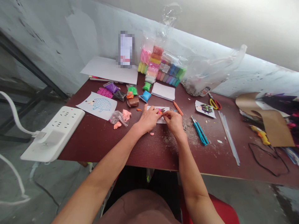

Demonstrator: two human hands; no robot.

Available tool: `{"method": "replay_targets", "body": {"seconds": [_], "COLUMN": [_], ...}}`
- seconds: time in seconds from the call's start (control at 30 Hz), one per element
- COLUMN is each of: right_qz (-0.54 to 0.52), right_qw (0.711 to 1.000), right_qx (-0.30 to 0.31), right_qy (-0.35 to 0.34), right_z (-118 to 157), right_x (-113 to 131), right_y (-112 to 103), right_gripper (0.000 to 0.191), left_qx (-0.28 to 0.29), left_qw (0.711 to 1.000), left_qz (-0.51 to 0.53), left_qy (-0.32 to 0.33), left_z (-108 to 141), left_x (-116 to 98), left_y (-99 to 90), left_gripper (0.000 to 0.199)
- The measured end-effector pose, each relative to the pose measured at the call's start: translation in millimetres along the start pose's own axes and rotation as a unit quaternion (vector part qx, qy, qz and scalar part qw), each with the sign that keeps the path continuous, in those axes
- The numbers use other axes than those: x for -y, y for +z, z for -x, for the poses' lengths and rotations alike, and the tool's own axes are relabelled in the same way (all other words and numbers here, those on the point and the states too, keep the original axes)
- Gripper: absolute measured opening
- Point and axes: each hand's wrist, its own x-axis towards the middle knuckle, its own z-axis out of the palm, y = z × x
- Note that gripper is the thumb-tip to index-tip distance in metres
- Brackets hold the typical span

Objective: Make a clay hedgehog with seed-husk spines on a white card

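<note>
A small white card (163, 121) lies on the dark red table, with orange and dark pieces on it between my hands. My left hand (149, 117) rests on the card's left side, fingers bent over its edge. Above the right side, my right hand (174, 120) has thumb and forefinger pinched together at the orange piece (160, 112); anything between the fingertips is too small to make out. An orange marker (177, 108) lies just beyond my right hand. Peach clay (126, 115) sits in a bag left of my left hand.
Clay packets (133, 102), a hedgehog drawing (99, 105) and a power strip (56, 130) are at left. A paper stack (163, 91) lies behind. At right are teal-handled tools (200, 133), scissors (215, 103), glue sticks (230, 140) and a yellow glue gun (261, 135).
</note>
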Motion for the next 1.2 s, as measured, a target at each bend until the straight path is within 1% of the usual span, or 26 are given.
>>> {"method": "replay_targets", "body": {"seconds": [0.17,0.37,0.5,0.6,0.7,0.77,0.83,0.93,0.97,1.07,1.13,1.2], "right_qz": [0.021,0.065,0.09,0.095,0.083,0.07,0.068,0.12,0.142,0.191,0.206,0.209], "right_qw": [1.0,0.998,0.996,0.995,0.996,0.996,0.993,0.981,0.976,0.967,0.964,0.964], "right_qx": [0.007,0.001,-0.003,-0.006,-0.026,-0.052,-0.083,-0.116,-0.116,-0.082,-0.053,-0.03], "right_qy": [0.0,-0.014,-0.009,-0.001,0.022,0.035,0.049,0.097,0.115,0.148,0.16,0.162], "right_z": [0,1,3,6,11,14,16,19,20,25,27,28], "right_x": [2,1,1,0,-2,-5,-10,-20,-24,-37,-43,-48], "right_y": [3,4,5,6,5,0,-10,-31,-38,-54,-57,-54], "right_gripper": [0.017,0.021,0.022,0.017,0.008,0.009,0.01,0.012,0.013,0.016,0.017,0.015], "left_qx": [0.015,0.003,-0.001,-0.016,-0.03,-0.038,-0.04,-0.023,-0.017,-0.018,-0.021,-0.018], "left_qw": [1.0,1.0,1.0,1.0,0.999,0.999,0.999,0.999,1.0,1.0,1.0,0.999], "left_qz": [0.0,-0.004,-0.01,0.0,0.014,0.024,0.03,0.029,0.026,0.018,0.021,0.032], "left_qy": [0.001,0.004,0.004,0.001,0.001,0.0,0.0,0.001,0.001,-0.002,-0.004,0.0], "left_z": [0,1,1,1,2,2,3,3,3,1,0,-1], "left_x": [-1,0,0,0,2,3,3,2,1,0,1,3], "left_y": [-2.4,-0.9,1.5,2.9,4.3,4.9,4.8,3.3,2.7,1.7,2.2,3.4], "left_gripper": [0.036,0.034,0.035,0.037,0.035,0.033,0.034,0.035,0.035,0.036,0.036,0.035]}}
